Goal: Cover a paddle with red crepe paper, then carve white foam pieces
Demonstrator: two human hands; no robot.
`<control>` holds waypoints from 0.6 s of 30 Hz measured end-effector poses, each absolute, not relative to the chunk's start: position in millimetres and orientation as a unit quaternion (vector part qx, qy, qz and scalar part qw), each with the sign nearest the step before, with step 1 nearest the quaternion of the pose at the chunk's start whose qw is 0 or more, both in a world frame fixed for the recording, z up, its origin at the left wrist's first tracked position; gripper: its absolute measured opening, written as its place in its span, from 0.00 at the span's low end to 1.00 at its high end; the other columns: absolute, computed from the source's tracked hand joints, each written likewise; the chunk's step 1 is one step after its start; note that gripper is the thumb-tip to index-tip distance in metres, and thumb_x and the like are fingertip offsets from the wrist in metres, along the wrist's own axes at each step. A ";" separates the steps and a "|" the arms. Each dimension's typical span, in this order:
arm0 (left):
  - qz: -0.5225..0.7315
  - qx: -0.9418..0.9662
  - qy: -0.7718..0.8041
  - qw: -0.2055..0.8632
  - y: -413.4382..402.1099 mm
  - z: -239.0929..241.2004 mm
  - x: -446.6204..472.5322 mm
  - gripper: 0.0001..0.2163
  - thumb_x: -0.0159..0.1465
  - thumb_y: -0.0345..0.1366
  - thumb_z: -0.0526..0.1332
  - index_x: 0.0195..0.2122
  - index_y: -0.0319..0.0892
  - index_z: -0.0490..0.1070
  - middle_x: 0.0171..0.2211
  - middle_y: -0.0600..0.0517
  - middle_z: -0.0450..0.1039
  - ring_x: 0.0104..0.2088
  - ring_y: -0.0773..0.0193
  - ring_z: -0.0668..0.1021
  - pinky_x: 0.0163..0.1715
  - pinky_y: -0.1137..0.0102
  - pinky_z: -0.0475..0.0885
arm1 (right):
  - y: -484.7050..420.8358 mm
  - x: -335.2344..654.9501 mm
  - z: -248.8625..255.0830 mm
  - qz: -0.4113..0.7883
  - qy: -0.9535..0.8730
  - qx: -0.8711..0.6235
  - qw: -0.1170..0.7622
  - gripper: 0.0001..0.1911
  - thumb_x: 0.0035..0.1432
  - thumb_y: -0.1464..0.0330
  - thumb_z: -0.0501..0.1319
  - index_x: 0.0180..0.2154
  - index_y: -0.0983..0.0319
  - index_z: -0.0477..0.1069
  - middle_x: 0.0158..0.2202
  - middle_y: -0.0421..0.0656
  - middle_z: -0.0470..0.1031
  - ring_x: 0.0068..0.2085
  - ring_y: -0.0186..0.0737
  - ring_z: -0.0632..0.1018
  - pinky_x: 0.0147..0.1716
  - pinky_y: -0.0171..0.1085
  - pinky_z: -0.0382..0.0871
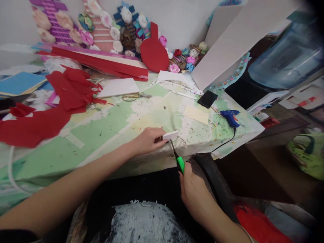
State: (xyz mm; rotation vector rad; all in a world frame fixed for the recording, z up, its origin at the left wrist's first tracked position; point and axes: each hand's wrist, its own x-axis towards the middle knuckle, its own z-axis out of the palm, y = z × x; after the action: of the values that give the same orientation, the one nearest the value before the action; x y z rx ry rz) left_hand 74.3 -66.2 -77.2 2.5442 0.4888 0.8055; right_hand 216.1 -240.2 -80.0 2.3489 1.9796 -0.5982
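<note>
Near the front edge of the table, my left hand (150, 140) pinches a small white block (171, 136), which looks like foam or thick board. My right hand (193, 185) is closed round a utility knife (180, 163) with a bright green handle. Its blade points up and away from me, the tip at the block's lower edge. Whether the blade has gone into the block I cannot tell. Just beyond the block lies a pale yellow sheet of paper (196, 114).
A blue glue gun (230, 118) with a trailing cord and a black phone (207, 99) lie to the right. Gold-handled scissors (131, 97) rest near a white board (118, 87). Red cloth scraps (68, 91) cover the left. A red round-bodied cutout (154, 54) leans at the back.
</note>
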 end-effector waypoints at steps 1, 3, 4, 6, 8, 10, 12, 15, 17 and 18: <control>0.289 0.917 0.176 0.210 -65.9 -77.5 74.5 0.06 0.60 0.33 0.55 0.27 0.39 0.68 0.21 0.55 0.67 0.22 0.71 0.67 0.25 0.76 0.61 | -239.5 216.2 -79.1 -0.193 0.628 0.754 0.010 0.06 0.64 0.73 0.45 0.43 0.67 0.55 0.28 0.47 0.72 0.25 0.39 0.74 0.20 0.34 0.43; 0.287 0.919 0.177 0.205 -65.5 -77.7 74.9 0.06 0.60 0.33 0.55 0.27 0.39 0.68 0.21 0.55 0.67 0.22 0.71 0.67 0.25 0.76 0.62 | -238.5 216.4 -76.4 -0.198 0.617 0.761 0.021 0.05 0.64 0.72 0.45 0.42 0.66 0.55 0.27 0.46 0.71 0.25 0.39 0.74 0.20 0.34 0.43; 0.286 0.919 0.179 0.204 -65.4 -77.7 75.0 0.06 0.60 0.33 0.55 0.27 0.39 0.68 0.21 0.55 0.67 0.22 0.71 0.67 0.25 0.76 0.62 | -238.1 216.3 -74.7 -0.201 0.612 0.764 0.028 0.05 0.64 0.72 0.46 0.41 0.66 0.55 0.27 0.46 0.71 0.25 0.39 0.74 0.20 0.34 0.44; 0.282 0.919 0.182 0.205 -65.2 -77.5 75.3 0.07 0.60 0.33 0.55 0.27 0.39 0.67 0.22 0.55 0.67 0.22 0.71 0.67 0.25 0.76 0.62 | -237.0 215.6 -71.4 -0.203 0.609 0.766 0.039 0.04 0.64 0.72 0.46 0.41 0.66 0.55 0.28 0.47 0.72 0.26 0.39 0.75 0.20 0.34 0.45; 0.278 0.920 0.184 0.208 -65.4 -77.2 75.7 0.07 0.60 0.33 0.55 0.26 0.39 0.67 0.21 0.55 0.67 0.22 0.71 0.67 0.24 0.76 0.62 | -235.5 214.6 -69.1 -0.204 0.607 0.767 0.051 0.04 0.65 0.72 0.46 0.42 0.66 0.54 0.28 0.47 0.72 0.26 0.40 0.75 0.21 0.34 0.45; 0.278 0.919 0.191 0.205 -66.0 -77.0 76.3 0.07 0.60 0.33 0.55 0.25 0.39 0.67 0.21 0.55 0.66 0.22 0.71 0.67 0.24 0.76 0.62 | -234.0 214.1 -69.0 -0.207 0.601 0.770 0.060 0.04 0.65 0.72 0.46 0.42 0.66 0.54 0.29 0.48 0.72 0.27 0.41 0.76 0.21 0.34 0.46; 0.278 0.917 0.205 0.199 -67.0 -77.3 77.1 0.07 0.60 0.33 0.55 0.26 0.39 0.67 0.21 0.55 0.66 0.22 0.71 0.67 0.24 0.76 0.62 | -233.2 214.8 -71.1 -0.208 0.598 0.771 0.062 0.04 0.65 0.72 0.45 0.41 0.66 0.54 0.29 0.48 0.73 0.27 0.43 0.76 0.20 0.34 0.46; 0.280 0.916 0.217 0.191 -68.7 -78.1 78.2 0.06 0.59 0.33 0.55 0.25 0.39 0.66 0.21 0.55 0.66 0.22 0.71 0.67 0.24 0.75 0.62 | -234.4 217.3 -76.6 -0.199 0.612 0.764 0.048 0.04 0.64 0.72 0.45 0.41 0.66 0.54 0.29 0.48 0.73 0.27 0.42 0.76 0.20 0.34 0.46; 0.284 0.914 0.219 0.189 -69.8 -78.5 78.7 0.07 0.59 0.33 0.55 0.24 0.39 0.65 0.21 0.55 0.66 0.22 0.71 0.66 0.24 0.75 0.62 | -236.4 218.6 -79.9 -0.191 0.617 0.762 0.036 0.05 0.64 0.72 0.46 0.42 0.66 0.54 0.28 0.48 0.72 0.26 0.40 0.76 0.20 0.34 0.45; 0.287 0.914 0.219 0.187 -70.2 -78.6 78.8 0.07 0.59 0.33 0.55 0.24 0.39 0.64 0.21 0.55 0.66 0.22 0.71 0.66 0.24 0.75 0.62 | -237.4 219.0 -81.2 -0.190 0.617 0.763 0.030 0.05 0.64 0.72 0.46 0.42 0.66 0.54 0.27 0.47 0.72 0.25 0.40 0.75 0.20 0.34 0.44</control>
State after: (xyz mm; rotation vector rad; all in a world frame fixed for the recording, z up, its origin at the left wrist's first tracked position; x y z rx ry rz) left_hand 78.8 -70.2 -78.6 2.5724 0.6177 0.8072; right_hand 219.0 -237.4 -81.2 2.3536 1.9023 -0.5853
